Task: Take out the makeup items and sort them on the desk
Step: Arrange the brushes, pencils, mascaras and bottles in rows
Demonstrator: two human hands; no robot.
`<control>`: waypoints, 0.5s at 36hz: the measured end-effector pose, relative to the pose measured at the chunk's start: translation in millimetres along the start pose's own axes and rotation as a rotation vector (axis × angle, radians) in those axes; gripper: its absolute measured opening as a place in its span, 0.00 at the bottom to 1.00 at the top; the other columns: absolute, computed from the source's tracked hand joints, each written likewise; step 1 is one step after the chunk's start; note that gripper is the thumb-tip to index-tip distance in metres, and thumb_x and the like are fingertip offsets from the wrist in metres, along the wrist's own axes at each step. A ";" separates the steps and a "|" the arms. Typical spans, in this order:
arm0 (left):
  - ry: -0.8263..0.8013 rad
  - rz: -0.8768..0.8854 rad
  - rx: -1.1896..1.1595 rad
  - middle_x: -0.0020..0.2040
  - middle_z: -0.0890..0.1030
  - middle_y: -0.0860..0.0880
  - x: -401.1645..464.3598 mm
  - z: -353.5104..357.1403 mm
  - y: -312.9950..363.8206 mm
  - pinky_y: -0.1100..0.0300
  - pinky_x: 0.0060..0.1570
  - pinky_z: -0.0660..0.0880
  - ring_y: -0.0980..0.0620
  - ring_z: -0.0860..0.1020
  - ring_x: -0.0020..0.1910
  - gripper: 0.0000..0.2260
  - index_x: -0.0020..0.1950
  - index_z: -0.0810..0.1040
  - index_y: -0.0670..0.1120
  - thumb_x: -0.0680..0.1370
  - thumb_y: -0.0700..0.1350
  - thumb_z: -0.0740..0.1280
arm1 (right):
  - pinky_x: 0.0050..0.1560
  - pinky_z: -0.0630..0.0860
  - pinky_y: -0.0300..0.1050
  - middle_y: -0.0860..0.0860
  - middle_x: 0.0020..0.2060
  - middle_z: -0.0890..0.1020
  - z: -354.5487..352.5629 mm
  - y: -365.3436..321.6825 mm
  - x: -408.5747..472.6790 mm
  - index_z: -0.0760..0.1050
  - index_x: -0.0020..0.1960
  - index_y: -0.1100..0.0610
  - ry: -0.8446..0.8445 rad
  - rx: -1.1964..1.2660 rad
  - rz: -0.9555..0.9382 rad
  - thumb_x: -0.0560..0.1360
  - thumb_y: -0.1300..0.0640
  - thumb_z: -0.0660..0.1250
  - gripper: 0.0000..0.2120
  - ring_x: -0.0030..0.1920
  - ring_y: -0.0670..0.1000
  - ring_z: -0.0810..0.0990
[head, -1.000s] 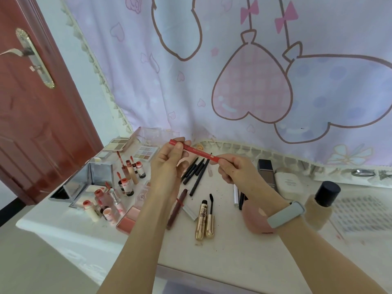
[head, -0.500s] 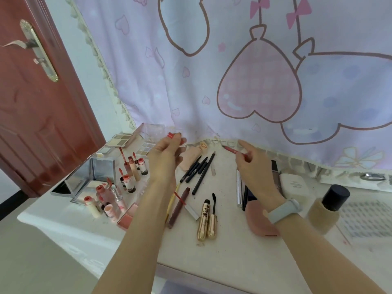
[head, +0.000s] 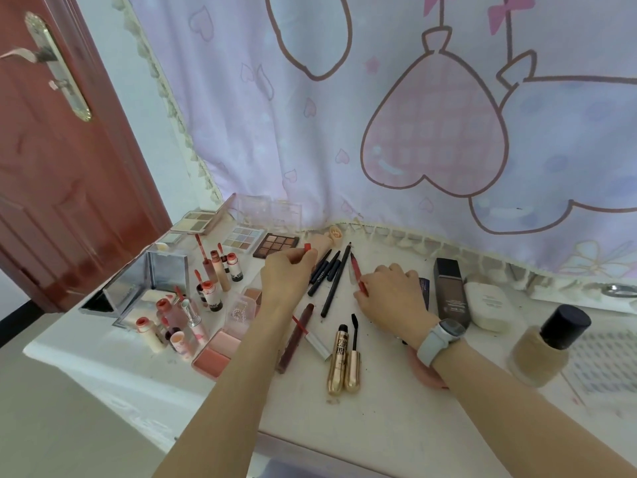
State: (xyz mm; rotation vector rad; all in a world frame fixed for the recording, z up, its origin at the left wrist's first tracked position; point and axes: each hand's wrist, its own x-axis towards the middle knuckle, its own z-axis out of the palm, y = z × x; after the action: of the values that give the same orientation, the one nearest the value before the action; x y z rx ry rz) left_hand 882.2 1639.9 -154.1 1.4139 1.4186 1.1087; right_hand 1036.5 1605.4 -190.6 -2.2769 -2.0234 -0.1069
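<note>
The right hand [head: 393, 294] pinches a red lip pencil [head: 356, 272] low over the desk [head: 396, 419], its tip pointing to 12 o'clock, just beside the black pencils [head: 331, 277] at its 9 o'clock. The left hand [head: 284, 276] pinches the red cap [head: 306, 247]. Gold mascara tubes [head: 343, 360] lie at 6 o'clock of the pencils

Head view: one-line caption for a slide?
Right hand lays an uncapped red pencil beside the black pencils on the desk; left hand pinches its red cap.
</note>
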 end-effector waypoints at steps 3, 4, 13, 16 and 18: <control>-0.044 0.032 0.109 0.36 0.80 0.49 2.2 4.2 -2.6 0.59 0.44 0.72 0.51 0.76 0.39 0.08 0.46 0.83 0.45 0.77 0.46 0.66 | 0.58 0.64 0.52 0.51 0.56 0.78 -5.1 1.6 0.3 0.76 0.60 0.50 -0.012 0.094 -0.025 0.79 0.50 0.53 0.16 0.59 0.55 0.71; -0.063 0.037 0.146 0.38 0.81 0.49 2.9 6.2 -2.5 0.61 0.44 0.72 0.51 0.77 0.40 0.08 0.48 0.83 0.45 0.76 0.46 0.66 | 0.59 0.64 0.52 0.50 0.57 0.78 -8.2 3.3 0.4 0.75 0.62 0.50 -0.001 0.156 -0.022 0.80 0.52 0.52 0.16 0.59 0.55 0.72; -0.229 0.195 0.565 0.45 0.79 0.50 12.1 47.6 6.9 0.59 0.45 0.71 0.50 0.76 0.48 0.07 0.50 0.79 0.44 0.77 0.46 0.65 | 0.58 0.72 0.54 0.56 0.55 0.81 -18.5 36.8 -0.6 0.73 0.63 0.60 0.222 0.599 0.236 0.79 0.63 0.54 0.16 0.56 0.56 0.77; -0.252 0.238 0.680 0.45 0.80 0.47 13.1 61.8 11.5 0.58 0.44 0.73 0.49 0.76 0.44 0.10 0.50 0.79 0.43 0.78 0.47 0.63 | 0.58 0.72 0.52 0.55 0.55 0.80 -20.0 45.4 -3.5 0.74 0.62 0.60 0.255 0.624 0.268 0.79 0.63 0.54 0.16 0.55 0.55 0.77; -0.255 0.253 0.749 0.44 0.81 0.45 15.2 70.2 11.5 0.56 0.44 0.75 0.48 0.78 0.44 0.12 0.48 0.80 0.42 0.78 0.49 0.62 | 0.58 0.72 0.52 0.54 0.55 0.80 -20.7 49.9 -3.8 0.73 0.63 0.59 0.266 0.612 0.275 0.79 0.62 0.54 0.16 0.56 0.55 0.77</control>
State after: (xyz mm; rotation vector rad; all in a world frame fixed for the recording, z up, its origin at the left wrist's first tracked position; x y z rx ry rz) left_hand 952.5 1657.1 -161.5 2.2180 1.5645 0.5034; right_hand 1085.7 1593.4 -171.6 -1.9830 -1.3528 0.1934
